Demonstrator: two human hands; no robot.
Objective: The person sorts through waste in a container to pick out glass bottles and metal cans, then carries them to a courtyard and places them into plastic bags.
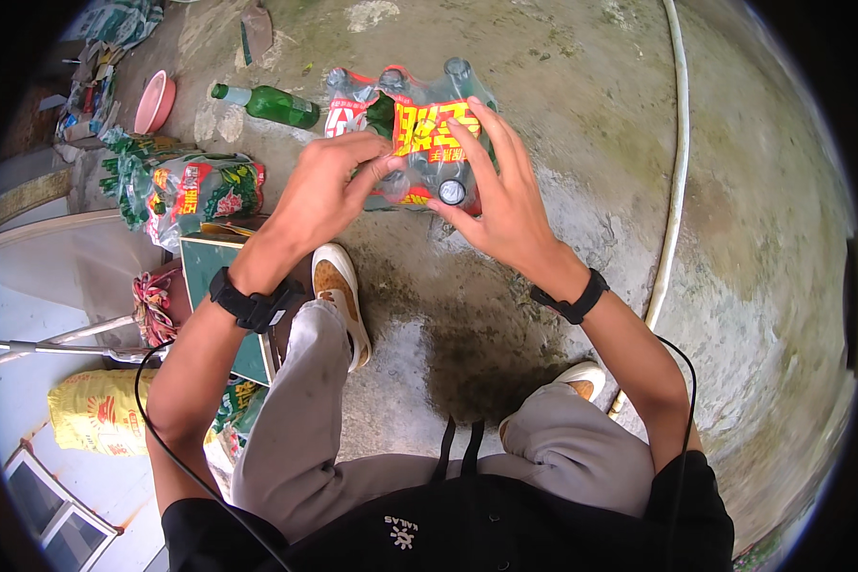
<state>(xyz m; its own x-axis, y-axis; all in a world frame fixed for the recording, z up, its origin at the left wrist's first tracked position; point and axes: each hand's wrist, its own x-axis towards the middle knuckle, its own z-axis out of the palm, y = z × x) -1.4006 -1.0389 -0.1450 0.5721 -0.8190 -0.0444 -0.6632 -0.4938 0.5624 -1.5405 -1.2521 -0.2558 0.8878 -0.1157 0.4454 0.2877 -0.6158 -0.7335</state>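
Note:
A pack of glass bottles in printed clear plastic film (436, 168) stands on the concrete floor before me, with several bottle necks pushing up under the film. My left hand (336, 179) pinches the torn edge of the film between thumb and fingers, beside an opening that shows green glass. My right hand (500, 193) spreads over the right side of the pack, its fingers apart and touching the film; whether it grips the film I cannot tell. A green glass bottle (275, 106) lies on its side to the left of the pack.
Left of me are a pink plastic basin (155, 102), another film-wrapped bottle pack (207, 186), a green board (214, 268), a string mop head (154, 307) and a yellow woven sack (96, 412). A pale pipe (679, 143) runs along the floor at right.

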